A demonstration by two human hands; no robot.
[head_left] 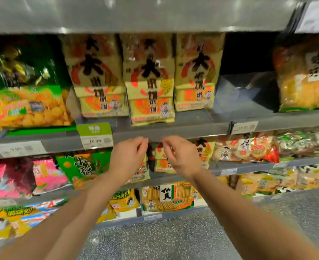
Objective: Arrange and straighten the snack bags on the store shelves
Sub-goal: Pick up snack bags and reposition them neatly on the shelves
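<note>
Snack bags (194, 72) in yellow stand in three rows just above and to the right of the green price tag (95, 135). The middle bag (151, 102) juts forward past its neighbours, close to the shelf edge (183, 131). The left hand (128, 156) and right hand (181, 156) hover side by side just right of the tag, fingers loosely curled, gripping nothing. The step looks like a reach between bags; next, both hands probably need to rise and press that middle bag back level

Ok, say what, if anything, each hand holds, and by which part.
Cannot tell: left hand and right hand curl fingers in front of the yellow bags, but blur hides any grip.
</note>
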